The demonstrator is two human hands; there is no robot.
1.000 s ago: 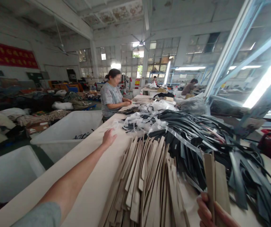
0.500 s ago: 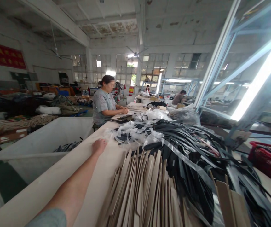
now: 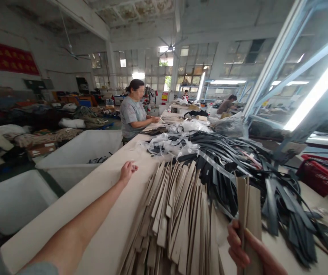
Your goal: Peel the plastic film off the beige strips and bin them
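My left hand (image 3: 127,172) is over the pale table (image 3: 101,198), left of the strip pile, its fingers curled together; whether something small is between them I cannot make out. At the lower right my right hand (image 3: 245,244) grips a few beige strips (image 3: 254,210), held upright with fingers on one side and thumb on the other. Between the hands lies a large fanned pile of beige strips (image 3: 178,214). Black straps (image 3: 221,152) are heaped behind and to the right of it, with crumpled clear plastic (image 3: 178,141) at their left.
Two white bins (image 3: 75,168) stand left of the table. Farther along the table's left side is a person in a grey shirt (image 3: 132,114). A red basket (image 3: 321,175) sits at the right, near a slanted metal frame (image 3: 278,57).
The view has tilted down and shifted left. My right hand has come into view around the upright beige strips. The fingers of my left hand now show, with its arm still stretched over the table.
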